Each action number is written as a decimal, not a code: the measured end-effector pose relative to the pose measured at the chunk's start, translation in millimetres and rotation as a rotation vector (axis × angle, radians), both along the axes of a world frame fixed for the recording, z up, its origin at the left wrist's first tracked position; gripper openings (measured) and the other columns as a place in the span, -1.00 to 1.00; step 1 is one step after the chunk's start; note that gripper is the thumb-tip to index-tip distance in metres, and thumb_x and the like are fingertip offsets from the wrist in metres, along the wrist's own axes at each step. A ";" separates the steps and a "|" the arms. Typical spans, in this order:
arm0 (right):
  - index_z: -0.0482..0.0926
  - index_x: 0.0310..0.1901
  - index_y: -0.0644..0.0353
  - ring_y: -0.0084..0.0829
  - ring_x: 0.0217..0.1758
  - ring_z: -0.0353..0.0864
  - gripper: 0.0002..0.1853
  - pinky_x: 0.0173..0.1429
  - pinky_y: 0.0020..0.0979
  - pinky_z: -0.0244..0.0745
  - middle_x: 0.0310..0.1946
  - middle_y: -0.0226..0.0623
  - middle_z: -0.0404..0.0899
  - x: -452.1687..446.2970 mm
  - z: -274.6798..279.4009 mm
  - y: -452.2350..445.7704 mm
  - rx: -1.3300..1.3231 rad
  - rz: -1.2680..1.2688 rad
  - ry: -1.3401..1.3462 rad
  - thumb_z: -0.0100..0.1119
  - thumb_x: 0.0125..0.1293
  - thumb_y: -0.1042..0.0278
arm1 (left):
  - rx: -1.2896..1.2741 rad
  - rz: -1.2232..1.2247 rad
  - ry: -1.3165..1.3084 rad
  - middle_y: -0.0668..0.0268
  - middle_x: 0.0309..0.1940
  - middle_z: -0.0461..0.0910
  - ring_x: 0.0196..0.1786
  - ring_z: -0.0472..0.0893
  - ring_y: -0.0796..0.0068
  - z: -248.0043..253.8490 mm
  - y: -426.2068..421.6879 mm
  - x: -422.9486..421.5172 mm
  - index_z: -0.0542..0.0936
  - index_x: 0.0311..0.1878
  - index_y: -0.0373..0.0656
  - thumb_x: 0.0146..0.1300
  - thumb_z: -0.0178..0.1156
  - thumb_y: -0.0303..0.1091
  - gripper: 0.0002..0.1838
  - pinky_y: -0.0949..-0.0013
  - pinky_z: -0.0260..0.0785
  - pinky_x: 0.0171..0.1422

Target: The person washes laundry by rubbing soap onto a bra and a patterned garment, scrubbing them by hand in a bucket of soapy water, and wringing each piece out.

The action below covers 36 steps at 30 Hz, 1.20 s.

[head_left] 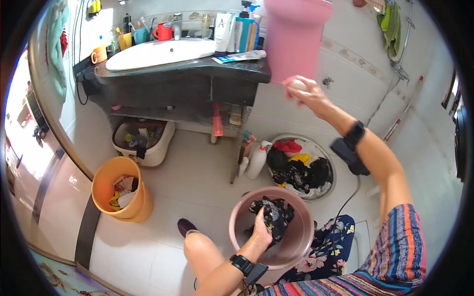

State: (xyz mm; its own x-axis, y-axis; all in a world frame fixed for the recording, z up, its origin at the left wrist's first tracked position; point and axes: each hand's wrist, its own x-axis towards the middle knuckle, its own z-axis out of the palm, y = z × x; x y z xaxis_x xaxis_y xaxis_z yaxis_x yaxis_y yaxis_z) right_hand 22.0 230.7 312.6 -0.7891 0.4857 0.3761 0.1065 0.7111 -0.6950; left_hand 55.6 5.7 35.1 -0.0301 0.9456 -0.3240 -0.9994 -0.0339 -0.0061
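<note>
My left hand (261, 232) is closed on a dark patterned cloth (277, 217), inside a pink basin (303, 241) on the floor in front of me. Raised by the counter's right end, my right hand (307, 93) has its fingers curled around a small whitish object (298, 85), which looks like a bar of soap. It is just below a tall pink container (296, 39). Black straps with small boxes are on both wrists.
A metal bowl of clothes (332, 182) stands behind the basin, beside a white pump bottle (257, 162). At left are an orange bucket (143, 202) and a white tub (163, 148). The sink counter (182, 69) juts out above. A cable hangs at right.
</note>
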 end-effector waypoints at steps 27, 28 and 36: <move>0.61 -0.40 0.06 -0.17 -0.17 0.48 -0.79 -0.11 -0.19 0.40 -0.29 -0.23 0.56 121.1 -320.0 -162.6 0.143 -0.187 -0.087 -0.01 0.13 0.20 | -0.063 0.055 0.261 0.15 0.00 0.47 0.07 0.47 0.31 -71.5 -14.4 36.4 0.39 0.05 -0.25 0.37 -0.20 -0.15 -0.61 0.23 0.32 0.20; 0.61 -0.40 0.08 -0.10 -0.19 0.50 -0.77 -0.12 -0.15 0.41 -0.30 -0.20 0.57 117.3 -325.1 -156.9 0.092 -0.235 -0.243 -0.03 0.12 0.20 | -0.018 0.002 0.168 0.14 -0.02 0.49 0.05 0.49 0.29 -77.8 -13.1 36.3 0.41 0.03 -0.25 0.35 -0.19 -0.14 -0.60 0.20 0.32 0.20; 0.64 -0.37 0.20 -0.51 -0.44 0.55 -0.77 -0.33 -0.42 0.43 -0.47 -0.42 0.59 124.6 -352.1 -110.5 -1.358 -0.235 -0.262 0.07 0.17 0.24 | -0.048 -0.173 0.203 0.16 -0.21 0.58 -0.17 0.60 0.25 -68.7 -23.9 27.3 0.49 -0.09 -0.25 0.30 -0.11 -0.02 -0.55 0.20 0.47 -0.02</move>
